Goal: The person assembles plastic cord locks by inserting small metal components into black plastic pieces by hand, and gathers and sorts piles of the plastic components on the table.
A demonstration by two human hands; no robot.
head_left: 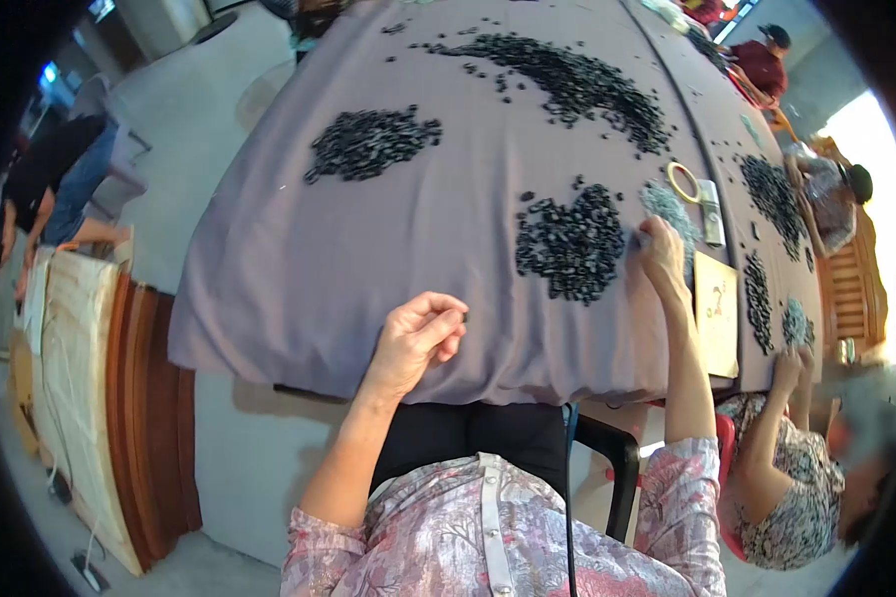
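My left hand (421,338) is raised over the front part of the cloth-covered table (269,269), its thumb and forefinger pinched on a small dark piece (465,317). My right hand (661,249) reaches to a pile of small pale grey-blue pieces (667,207), fingers pressed together; what they hold is hidden. Between the hands lies a heap of small black pieces (571,244). Beside the right hand are a yellow tape ring (683,182), a silver-grey box (711,213) and a tan card or board (716,316).
More black pieces lie at the back (577,80), left (368,144) and right (775,204). A co-worker (791,473) sits close on the right; other people are farther off. A wooden cabinet (154,418) stands at the left.
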